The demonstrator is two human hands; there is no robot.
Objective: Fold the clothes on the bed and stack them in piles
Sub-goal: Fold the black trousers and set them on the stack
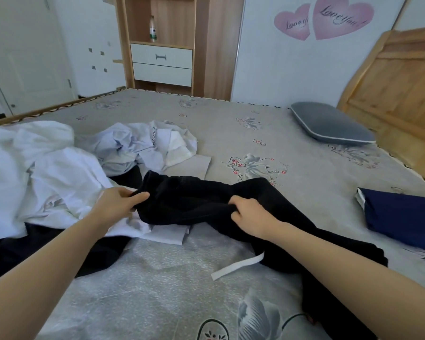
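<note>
I see the bed (231,133) with its grey flowered cover, white clothes (35,173) heaped left, black trousers (194,200) mid-bed, folded navy garment (402,217) right, grey pillow (329,123) far right.

Two bare forearms come in from the bottom corners, no sleeves on either. The left hand (118,204) and the right hand (249,213) are bare too, fingers slim and nails short, nothing worn at either wrist.
</note>
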